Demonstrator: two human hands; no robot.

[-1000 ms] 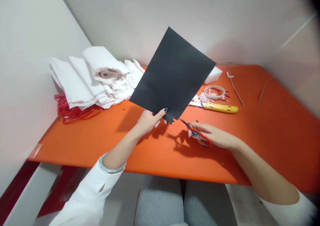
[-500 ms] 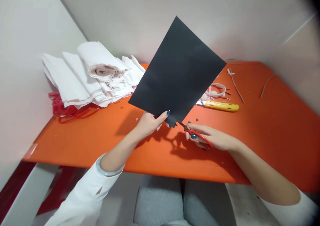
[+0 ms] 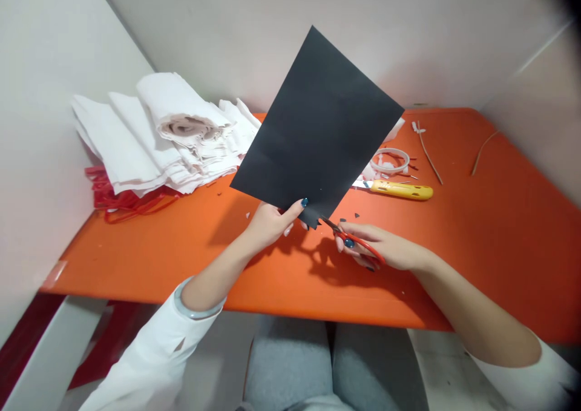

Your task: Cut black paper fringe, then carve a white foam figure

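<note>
A sheet of black paper [image 3: 318,120] is held up at a slant over the table, its near corner pinched by my left hand [image 3: 272,223], thumb on top. That corner has a small jagged, notched edge. My right hand [image 3: 372,244] is closed on a pair of scissors [image 3: 363,246] with red handles. The blade tips meet the paper at the notched corner, just right of my left thumb. Small black scraps [image 3: 356,215] lie on the table behind the scissors.
The orange table [image 3: 158,253] carries stacked and rolled white paper [image 3: 181,105] over red plastic [image 3: 109,196] at left. Behind the sheet, at right, are a yellow-handled cutter [image 3: 402,190], a white ring [image 3: 393,161] and thin stems [image 3: 429,154]. Walls stand at the back and left.
The black sheet has shifted slightly left and tilted a little, showing more of the things behind it. Both hands keep their grips, and the scissors stay at the notched corner.
</note>
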